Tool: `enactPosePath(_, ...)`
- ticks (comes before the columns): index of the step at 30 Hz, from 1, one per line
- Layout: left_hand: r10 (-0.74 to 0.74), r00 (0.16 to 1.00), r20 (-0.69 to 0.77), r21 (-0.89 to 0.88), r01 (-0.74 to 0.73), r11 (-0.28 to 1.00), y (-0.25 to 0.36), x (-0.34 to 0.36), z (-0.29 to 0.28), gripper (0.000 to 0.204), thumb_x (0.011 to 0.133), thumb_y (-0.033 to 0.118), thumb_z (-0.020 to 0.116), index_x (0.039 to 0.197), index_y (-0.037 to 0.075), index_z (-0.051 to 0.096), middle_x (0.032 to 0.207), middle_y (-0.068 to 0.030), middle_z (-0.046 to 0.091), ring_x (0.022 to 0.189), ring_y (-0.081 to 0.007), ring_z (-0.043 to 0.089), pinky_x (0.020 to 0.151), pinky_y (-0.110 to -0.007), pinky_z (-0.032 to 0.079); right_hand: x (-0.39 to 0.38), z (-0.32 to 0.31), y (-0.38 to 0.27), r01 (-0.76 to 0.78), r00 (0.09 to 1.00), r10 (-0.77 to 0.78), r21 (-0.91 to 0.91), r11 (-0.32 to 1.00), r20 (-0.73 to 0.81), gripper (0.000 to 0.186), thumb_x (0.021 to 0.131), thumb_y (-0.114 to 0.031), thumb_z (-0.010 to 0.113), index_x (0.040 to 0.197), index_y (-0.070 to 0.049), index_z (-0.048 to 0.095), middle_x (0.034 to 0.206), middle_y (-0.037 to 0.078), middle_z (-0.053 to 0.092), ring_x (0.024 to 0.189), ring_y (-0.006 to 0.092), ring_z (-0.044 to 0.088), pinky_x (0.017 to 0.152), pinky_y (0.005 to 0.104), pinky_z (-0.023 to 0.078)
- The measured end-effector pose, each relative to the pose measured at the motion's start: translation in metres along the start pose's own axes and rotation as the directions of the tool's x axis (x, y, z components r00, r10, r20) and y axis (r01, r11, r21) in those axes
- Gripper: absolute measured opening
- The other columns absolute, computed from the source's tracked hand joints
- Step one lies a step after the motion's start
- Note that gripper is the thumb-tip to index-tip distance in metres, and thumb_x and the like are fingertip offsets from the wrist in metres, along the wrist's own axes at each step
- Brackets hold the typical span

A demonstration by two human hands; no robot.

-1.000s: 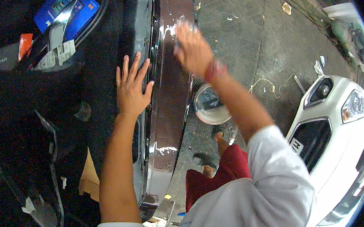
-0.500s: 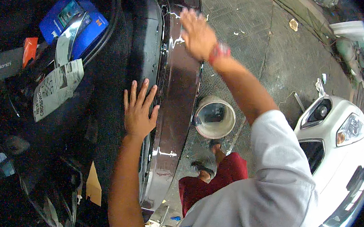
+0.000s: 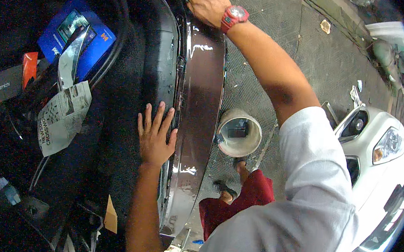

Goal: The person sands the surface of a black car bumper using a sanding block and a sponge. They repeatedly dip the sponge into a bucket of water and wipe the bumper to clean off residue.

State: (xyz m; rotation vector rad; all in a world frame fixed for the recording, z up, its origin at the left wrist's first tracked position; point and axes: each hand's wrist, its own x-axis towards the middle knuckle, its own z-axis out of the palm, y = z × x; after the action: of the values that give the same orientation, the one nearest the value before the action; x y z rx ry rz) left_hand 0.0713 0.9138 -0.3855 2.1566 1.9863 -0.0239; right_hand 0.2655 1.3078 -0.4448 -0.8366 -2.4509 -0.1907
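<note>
A dark brown painted bumper (image 3: 201,97), glossy with bright reflections, runs lengthwise in front of me beside an open car boot. My right hand (image 3: 206,2), with a red watch (image 3: 234,17) on its wrist, lies over the far end of the bumper. Its fingers are stretched out, and I see nothing held in them. My left hand (image 3: 155,139) rests flat, fingers spread, on the black plastic trim (image 3: 160,81) along the boot's edge. Small wet-looking drops dot that trim near its outer edge.
Inside the dark boot lie a blue box (image 3: 77,38), a grey card (image 3: 1,89), a folded newspaper (image 3: 66,116) and an orange packet (image 3: 29,68). A whitish bucket (image 3: 226,145) stands on the patterned floor near my feet. To the right is a white car bumper (image 3: 374,189) with headlights.
My right hand has slid farther away and to the left along the bumper. My left hand has stayed nearly in place on the trim. The view has shifted slightly.
</note>
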Motion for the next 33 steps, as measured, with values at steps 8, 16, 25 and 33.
enactPosePath(8,0.023,0.999,-0.033,-0.01,-0.024,1.0,-0.003,-0.001,0.002,0.072,0.096,0.03,0.075,0.164,0.023,0.052,0.179,-0.008,0.035,0.166,-0.0452,0.024,0.132,-0.068,0.018,0.008,-0.014,0.008,0.028,1.0,-0.029,-0.128,0.991,-0.006,0.078,0.098,-0.026,0.061,0.17,-0.006,0.038,0.18,0.009,0.033,0.167,0.0238,0.029,0.135,0.0479,0.025)
enactPosePath(16,0.008,0.999,-0.039,-0.019,-0.009,1.0,-0.002,0.003,0.0,0.071,0.098,0.033,0.072,0.166,0.025,0.05,0.179,-0.0044,0.034,0.167,-0.0415,0.024,0.133,-0.066,0.018,-0.022,-0.021,0.01,0.037,0.948,0.013,-0.148,0.988,0.319,0.09,0.094,-0.026,0.068,0.174,-0.011,0.03,0.185,0.003,0.022,0.17,0.0207,0.02,0.138,0.0485,0.018)
enactPosePath(25,0.007,0.999,-0.035,-0.008,-0.007,1.0,0.0,0.0,0.0,0.073,0.093,0.026,0.078,0.162,0.02,0.056,0.177,-0.0094,0.038,0.165,-0.0456,0.026,0.132,-0.067,0.02,-0.008,-0.007,0.016,0.0,0.998,0.014,-0.214,0.977,0.066,0.074,0.104,-0.026,0.057,0.173,-0.011,0.034,0.182,0.005,0.029,0.168,0.0215,0.025,0.135,0.0492,0.024)
enactPosePath(33,0.016,0.998,-0.064,-0.016,-0.017,1.0,0.002,0.003,-0.003,0.073,0.093,0.025,0.077,0.162,0.02,0.055,0.178,-0.0088,0.037,0.166,-0.0446,0.025,0.133,-0.066,0.019,-0.144,-0.01,-0.088,-0.447,0.838,0.242,0.362,0.818,0.489,0.07,0.104,-0.022,0.051,0.169,0.001,0.035,0.18,0.021,0.028,0.167,0.0388,0.025,0.133,0.0609,0.027)
